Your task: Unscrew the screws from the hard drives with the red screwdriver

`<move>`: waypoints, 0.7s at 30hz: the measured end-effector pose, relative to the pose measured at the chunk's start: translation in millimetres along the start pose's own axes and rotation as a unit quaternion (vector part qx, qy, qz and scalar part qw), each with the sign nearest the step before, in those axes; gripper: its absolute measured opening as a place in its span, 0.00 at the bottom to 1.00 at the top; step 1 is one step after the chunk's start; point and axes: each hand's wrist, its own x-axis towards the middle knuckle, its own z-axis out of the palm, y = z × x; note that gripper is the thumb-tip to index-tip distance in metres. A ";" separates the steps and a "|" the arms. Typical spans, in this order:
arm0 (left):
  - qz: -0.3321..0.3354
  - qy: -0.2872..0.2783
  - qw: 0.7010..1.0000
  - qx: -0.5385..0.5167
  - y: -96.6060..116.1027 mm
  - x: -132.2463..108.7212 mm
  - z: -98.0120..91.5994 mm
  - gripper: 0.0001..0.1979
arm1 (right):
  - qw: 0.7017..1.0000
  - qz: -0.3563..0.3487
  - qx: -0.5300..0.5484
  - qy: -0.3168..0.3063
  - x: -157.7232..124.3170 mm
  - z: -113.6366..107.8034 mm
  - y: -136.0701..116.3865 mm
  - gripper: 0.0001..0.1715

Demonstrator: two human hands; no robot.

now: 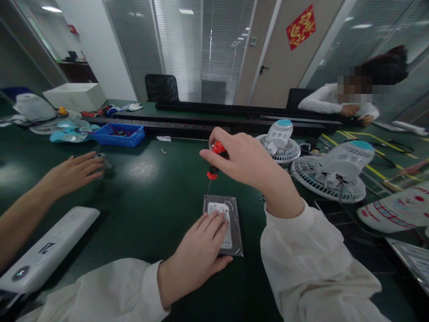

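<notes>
A silver hard drive point(237, 228) with a white label lies flat on the dark green table point(144, 232). Across its label rests my left hand point(201, 246), fingers stretched out and pressing down from above, the thumb by the drive's near edge. My right hand point(248, 161) grips a red and black screwdriver point(213, 171), holding it nearly upright. The screwdriver's thin shaft points down to the drive's far left corner; whether the tip sits in a screw is too small to tell.
Another person's hand point(75, 172) reaches in from the left beside a small grey cylinder point(105, 161). A white device marked 21 point(50, 246) lies near it. Behind are a blue tray point(117, 135) and a small screw point(164, 152). Fan parts point(335, 174) stand right; a co-worker point(321, 98) sits beyond.
</notes>
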 end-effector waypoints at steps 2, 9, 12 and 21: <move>-0.002 0.001 1.000 -0.001 0.0 -0.2 0.3 0.36 | 1.000 -0.010 0.025 0.001 -0.7 -0.8 2.7 0.21; 0.001 0.005 1.000 0.002 0.0 -0.1 -0.2 0.35 | 0.999 -0.035 0.014 -0.004 1.9 0.0 2.8 0.21; 0.000 0.005 1.000 0.008 0.3 0.3 -0.9 0.36 | 0.999 -0.005 -0.029 0.015 1.7 0.2 1.5 0.30; -0.004 -0.003 1.000 0.004 0.8 0.0 -1.5 0.36 | 0.995 -0.070 0.072 -0.010 0.9 2.5 2.7 0.19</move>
